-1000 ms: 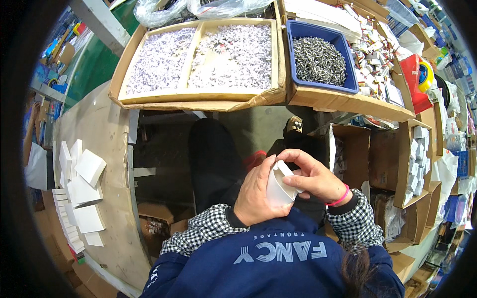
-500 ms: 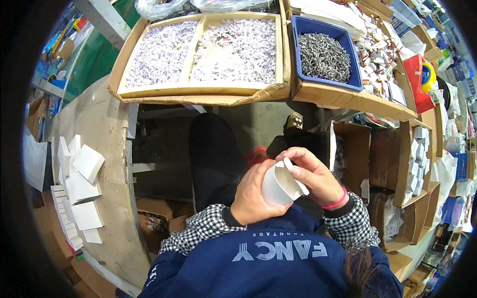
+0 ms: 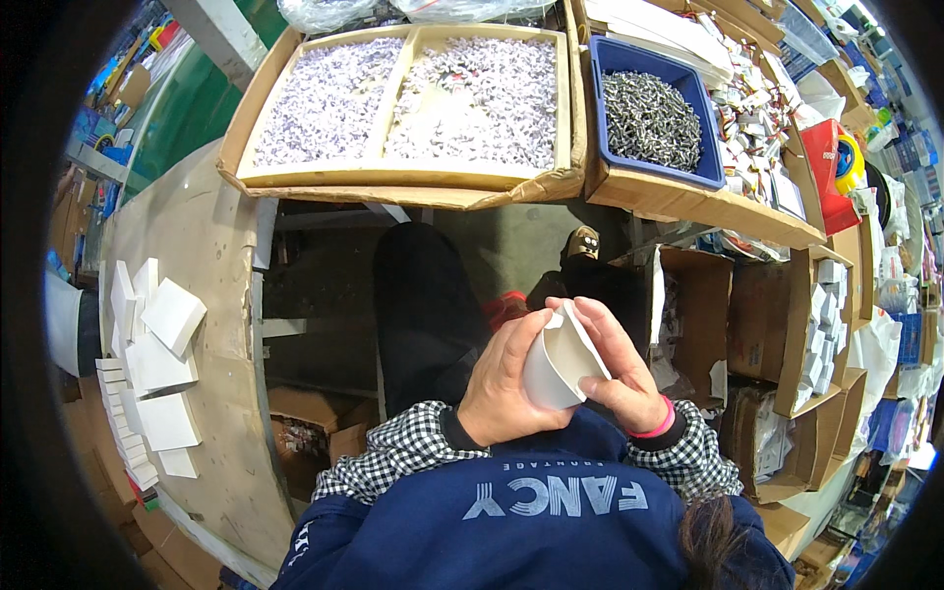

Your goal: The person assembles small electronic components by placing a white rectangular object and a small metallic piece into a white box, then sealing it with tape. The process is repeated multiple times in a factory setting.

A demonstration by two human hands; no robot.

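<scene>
A small white carton box (image 3: 555, 372) sits between my hands in front of my chest, its mouth facing up and its walls bowed. My left hand (image 3: 495, 385) wraps round its left side. Against the right wall lies my right hand (image 3: 623, 382), fingers along the outside and thumb at the lower corner of the mouth. The inside of the box that shows is plain white. Its underside is hidden by my hands.
Ahead is a divided tray (image 3: 403, 175) of many small white parts. Beside it stand a blue bin (image 3: 714, 181) of metal screws and a carton of small wired parts (image 3: 762, 123). White boxes (image 3: 162, 364) lie on the left-hand table (image 3: 221, 393). Open cartons (image 3: 696, 295) stand at right.
My right hand has shifted from pinching the upright flap to lying along the box's right wall, its thumb lower. The flap no longer stands out.
</scene>
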